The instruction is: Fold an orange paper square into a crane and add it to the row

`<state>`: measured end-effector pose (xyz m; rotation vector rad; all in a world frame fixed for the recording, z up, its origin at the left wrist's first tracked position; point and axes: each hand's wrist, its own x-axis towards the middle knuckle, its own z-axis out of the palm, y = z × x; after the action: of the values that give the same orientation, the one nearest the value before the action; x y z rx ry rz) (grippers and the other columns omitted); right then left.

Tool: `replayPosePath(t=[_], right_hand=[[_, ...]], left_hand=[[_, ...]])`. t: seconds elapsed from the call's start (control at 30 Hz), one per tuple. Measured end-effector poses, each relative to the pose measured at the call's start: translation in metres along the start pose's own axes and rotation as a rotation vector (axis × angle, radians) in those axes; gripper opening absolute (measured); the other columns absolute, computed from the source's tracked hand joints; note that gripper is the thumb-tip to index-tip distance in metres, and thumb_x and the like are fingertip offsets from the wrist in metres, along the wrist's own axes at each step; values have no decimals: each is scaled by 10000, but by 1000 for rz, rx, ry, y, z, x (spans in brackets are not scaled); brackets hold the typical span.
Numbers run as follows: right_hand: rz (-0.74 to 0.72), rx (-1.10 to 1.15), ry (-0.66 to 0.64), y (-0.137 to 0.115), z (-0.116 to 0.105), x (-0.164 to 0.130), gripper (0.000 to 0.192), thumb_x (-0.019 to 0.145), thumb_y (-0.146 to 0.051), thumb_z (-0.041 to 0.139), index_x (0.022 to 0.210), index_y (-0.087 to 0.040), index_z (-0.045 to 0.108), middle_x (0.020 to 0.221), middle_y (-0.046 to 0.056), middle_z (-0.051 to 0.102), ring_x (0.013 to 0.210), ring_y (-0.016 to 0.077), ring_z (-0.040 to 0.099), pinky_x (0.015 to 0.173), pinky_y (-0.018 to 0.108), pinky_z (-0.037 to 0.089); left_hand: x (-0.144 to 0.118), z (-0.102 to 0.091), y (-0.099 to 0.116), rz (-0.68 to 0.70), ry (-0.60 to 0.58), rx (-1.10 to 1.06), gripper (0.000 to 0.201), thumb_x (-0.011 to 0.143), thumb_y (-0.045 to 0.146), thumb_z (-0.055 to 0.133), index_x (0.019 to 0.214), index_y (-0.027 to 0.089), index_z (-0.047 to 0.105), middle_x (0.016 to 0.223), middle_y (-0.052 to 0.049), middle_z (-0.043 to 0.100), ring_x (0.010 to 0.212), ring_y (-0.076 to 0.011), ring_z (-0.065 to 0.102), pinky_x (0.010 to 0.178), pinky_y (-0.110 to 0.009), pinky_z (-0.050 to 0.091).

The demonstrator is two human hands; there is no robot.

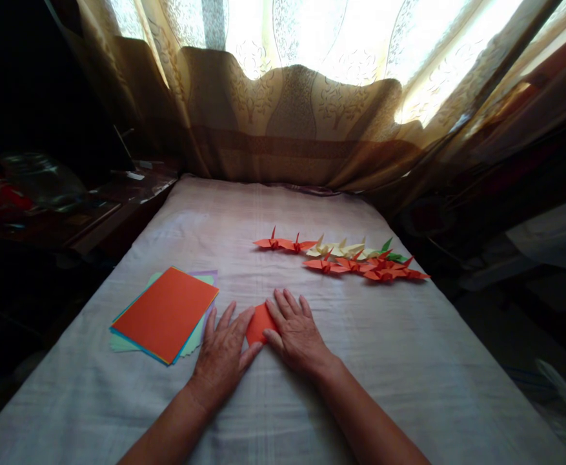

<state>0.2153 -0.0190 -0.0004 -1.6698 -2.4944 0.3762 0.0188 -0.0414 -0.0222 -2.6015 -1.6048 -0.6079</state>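
A small folded piece of orange paper [259, 325] lies flat on the cloth between my two hands. My left hand [223, 347] rests on its left edge, fingers stretched out and spread, the thumb near its lower edge. From the other side, my right hand [296, 332] lies flat with outstretched fingers, covering the paper's right edge. Both hands hide parts of the paper, so its full outline cannot be made out. Just left of my left hand is a stack of coloured paper sheets [167, 316], an orange one on top.
Folded paper cranes in orange [325, 265], cream [343, 249] and green [395, 256] stand in two rows at the back right. A pale cloth [408, 381] covers the surface. Behind it hangs a patterned curtain [283, 116]. A dark side table [137, 177] adjoins at the left.
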Motion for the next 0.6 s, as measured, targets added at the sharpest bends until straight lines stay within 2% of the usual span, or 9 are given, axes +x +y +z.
replayPosePath(t=[0.2,0.3,0.43,0.5,0.6], right_hand=[[1,-2,38,9,3,-41,559,950,-465,518,1473,-292,420,1589,106,274,1473,334,216,1158,594,185],[12,51,118,16,6,-51,429,960,-374,498,1372,-267,547,1536,111,394,1446,318,295,1142,585,236],[131,152,264,12,7,-34,296,946,-288,482,1171,-226,664,1385,107,574,1381,294,408,1120,555,296],[172,164,289,5,6,-22,271,921,-284,522,1137,-231,675,1391,104,568,1387,317,391,1121,580,276],[140,197,283,-5,7,-12,295,890,-289,567,1163,-233,663,1398,98,564,1392,319,383,1137,574,253]], left_hand=[[1,-1,-1,16,-6,-18,510,943,382,529,1401,170,455,1339,-111,623,1344,-337,460,1148,-607,225],[1,-1,-3,30,1,-27,511,947,385,521,1402,164,450,1341,-120,618,1346,-339,457,1144,-610,233],[-1,0,-5,62,37,-17,516,958,388,498,1420,169,428,1346,-116,614,1339,-331,466,1150,-592,242],[-2,2,-6,82,68,2,538,967,392,478,1453,177,389,1366,-115,600,1346,-316,463,1163,-570,231],[-3,6,-8,93,138,38,578,979,413,450,1487,165,335,1427,-129,543,1375,-300,430,1181,-534,213]])
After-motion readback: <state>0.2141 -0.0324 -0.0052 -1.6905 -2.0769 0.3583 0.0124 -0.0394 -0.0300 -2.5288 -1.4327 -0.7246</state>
